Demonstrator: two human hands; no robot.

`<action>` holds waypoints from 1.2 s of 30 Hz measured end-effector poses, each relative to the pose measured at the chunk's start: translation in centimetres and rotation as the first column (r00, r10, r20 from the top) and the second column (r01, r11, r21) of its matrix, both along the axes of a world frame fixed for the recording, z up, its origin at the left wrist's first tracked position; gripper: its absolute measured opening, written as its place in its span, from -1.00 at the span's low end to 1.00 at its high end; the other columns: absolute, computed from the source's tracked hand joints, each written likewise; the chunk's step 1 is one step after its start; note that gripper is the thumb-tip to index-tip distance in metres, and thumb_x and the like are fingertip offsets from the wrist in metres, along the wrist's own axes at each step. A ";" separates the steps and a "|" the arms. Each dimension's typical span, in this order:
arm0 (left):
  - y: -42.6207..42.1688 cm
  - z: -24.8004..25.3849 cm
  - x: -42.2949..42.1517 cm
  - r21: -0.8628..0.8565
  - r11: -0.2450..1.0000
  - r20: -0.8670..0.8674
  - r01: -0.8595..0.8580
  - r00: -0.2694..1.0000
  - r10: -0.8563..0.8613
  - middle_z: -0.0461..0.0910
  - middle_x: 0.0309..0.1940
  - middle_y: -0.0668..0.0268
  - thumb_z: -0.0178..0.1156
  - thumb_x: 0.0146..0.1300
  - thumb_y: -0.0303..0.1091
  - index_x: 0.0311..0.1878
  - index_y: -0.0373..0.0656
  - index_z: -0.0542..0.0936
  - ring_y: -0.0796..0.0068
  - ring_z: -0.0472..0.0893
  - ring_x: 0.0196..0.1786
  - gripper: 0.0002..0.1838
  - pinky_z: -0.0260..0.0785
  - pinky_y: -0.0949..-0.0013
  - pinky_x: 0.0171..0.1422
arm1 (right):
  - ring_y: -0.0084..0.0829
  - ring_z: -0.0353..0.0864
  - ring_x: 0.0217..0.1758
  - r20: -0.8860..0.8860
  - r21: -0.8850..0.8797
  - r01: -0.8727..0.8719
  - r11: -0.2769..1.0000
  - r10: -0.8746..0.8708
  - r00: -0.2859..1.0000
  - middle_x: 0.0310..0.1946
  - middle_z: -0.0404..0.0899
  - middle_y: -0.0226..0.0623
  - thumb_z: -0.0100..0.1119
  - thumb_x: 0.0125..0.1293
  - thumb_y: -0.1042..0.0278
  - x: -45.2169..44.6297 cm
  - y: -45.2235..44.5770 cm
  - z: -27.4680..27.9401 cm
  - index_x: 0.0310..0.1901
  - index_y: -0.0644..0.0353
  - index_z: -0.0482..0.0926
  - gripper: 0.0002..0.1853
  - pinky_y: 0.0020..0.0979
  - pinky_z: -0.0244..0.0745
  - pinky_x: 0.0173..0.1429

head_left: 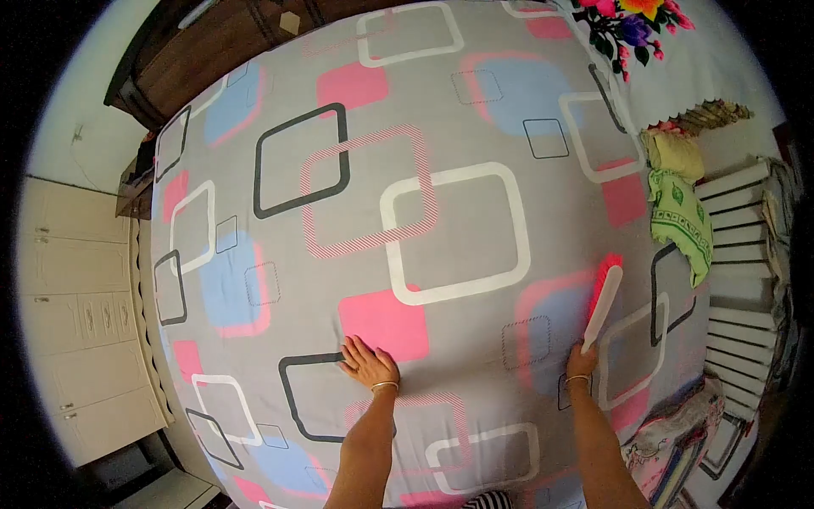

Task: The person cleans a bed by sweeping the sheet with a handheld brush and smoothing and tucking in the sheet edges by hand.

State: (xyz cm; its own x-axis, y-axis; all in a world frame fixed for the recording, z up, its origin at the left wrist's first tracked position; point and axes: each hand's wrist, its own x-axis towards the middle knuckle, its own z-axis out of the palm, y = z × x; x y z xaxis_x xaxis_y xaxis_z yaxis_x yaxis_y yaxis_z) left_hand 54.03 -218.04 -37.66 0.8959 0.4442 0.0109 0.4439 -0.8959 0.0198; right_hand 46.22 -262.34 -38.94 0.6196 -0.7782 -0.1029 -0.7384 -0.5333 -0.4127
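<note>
A grey bed sheet [475,110] printed with pink, blue, white and black rounded squares covers the bed. My left hand [370,364] lies flat on it, fingers spread, at the corner of a pink square; a bangle circles the wrist. Further right, my right hand [582,363] is wrapped round the handle end of a bed brush [604,304]. The brush has a white back and bright pink bristles, which face left over a blue and pink patch of the sheet. Faint creases run across the cloth between my hands.
A dark wooden headboard [229,51] borders the far side. White cabinets [80,297] stand at the left. Along the right lie a green patterned cloth [682,222], a white slatted rack [739,254] and a folded floral bundle [678,433].
</note>
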 end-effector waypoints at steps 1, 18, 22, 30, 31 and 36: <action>0.0 -0.1 -0.1 -0.016 1.000 0.013 0.000 1.000 0.000 0.05 0.38 0.17 -0.24 0.26 -0.11 0.37 -0.18 0.08 0.14 -0.05 0.44 -0.37 -0.44 -0.04 0.44 | 0.07 0.54 -0.16 -0.051 0.064 0.040 0.997 -0.037 0.998 -0.23 0.55 0.10 0.11 0.13 0.34 0.0 0.1 0.1 -0.03 0.32 0.43 -0.63 -0.12 0.43 -0.09; 0.8 -0.8 -0.3 -0.065 0.998 0.053 -0.006 0.999 0.009 0.05 0.38 0.16 -0.19 0.23 -0.13 0.34 -0.21 0.13 0.16 -0.06 0.45 -0.37 -0.46 -0.05 0.44 | -0.04 0.55 -0.27 0.001 -0.036 -0.011 0.999 0.011 1.000 -0.31 0.56 0.04 0.06 0.15 0.26 0.1 -0.6 -1.2 -0.06 0.36 0.45 -0.62 -0.15 0.40 -0.14; 1.4 -0.8 -0.9 -0.132 0.991 0.108 0.021 0.994 -0.006 0.08 0.37 0.14 -0.16 0.21 -0.11 0.32 -0.21 0.18 0.14 -0.05 0.44 -0.37 -0.45 -0.07 0.43 | -0.08 0.56 -0.29 0.118 -0.581 -0.195 0.790 0.319 0.940 -0.36 0.56 0.04 0.08 0.14 0.23 -0.2 -2.4 -3.4 -0.15 0.40 0.46 -0.63 -0.14 0.39 -0.17; 4.3 0.9 -3.2 -0.475 0.847 0.335 0.240 0.939 -0.078 0.19 0.31 0.15 -0.08 0.20 -0.09 0.21 -0.17 0.34 0.18 0.08 0.40 -0.46 -0.46 -0.11 0.42 | -0.25 0.52 -0.48 0.077 0.413 -0.299 0.860 0.294 0.953 -0.50 0.51 -0.07 0.08 0.08 0.33 7.3 19.5 2.9 -0.21 0.36 0.48 -0.72 -0.26 0.35 -0.44; 5.1 1.0 -3.8 -0.529 0.794 0.396 0.299 0.915 -0.081 0.22 0.29 0.13 -0.07 0.22 -0.14 0.14 -0.17 0.40 0.17 0.17 0.35 -0.53 -0.27 0.00 0.43 | -0.30 0.51 -0.54 0.066 0.472 -0.345 0.811 0.358 0.931 -0.54 0.50 -0.12 0.08 0.07 0.36 7.5 24.6 4.6 -0.22 0.34 0.48 -0.73 -0.28 0.33 -0.52; 15.4 0.1 -8.2 -0.970 -0.047 0.200 0.239 0.891 0.408 0.29 0.20 0.11 -0.13 0.36 -0.14 0.18 -0.21 0.35 0.24 0.33 0.23 -0.56 0.17 0.27 0.29 | -0.14 0.63 -0.32 0.013 0.520 -0.544 0.658 0.631 0.776 -0.45 0.60 -0.04 0.11 0.00 0.42 4.7 45.0 4.4 -0.35 0.29 0.57 -0.82 -0.19 0.51 -0.22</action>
State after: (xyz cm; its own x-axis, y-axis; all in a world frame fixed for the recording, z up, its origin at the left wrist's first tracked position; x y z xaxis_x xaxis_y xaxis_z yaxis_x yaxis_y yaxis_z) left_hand 45.85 -202.65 -37.53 0.9000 0.3549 -0.2532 0.1734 0.2413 0.9548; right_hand 50.93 -217.31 -34.50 0.8714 -0.0790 -0.4841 -0.4141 -0.6476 -0.6396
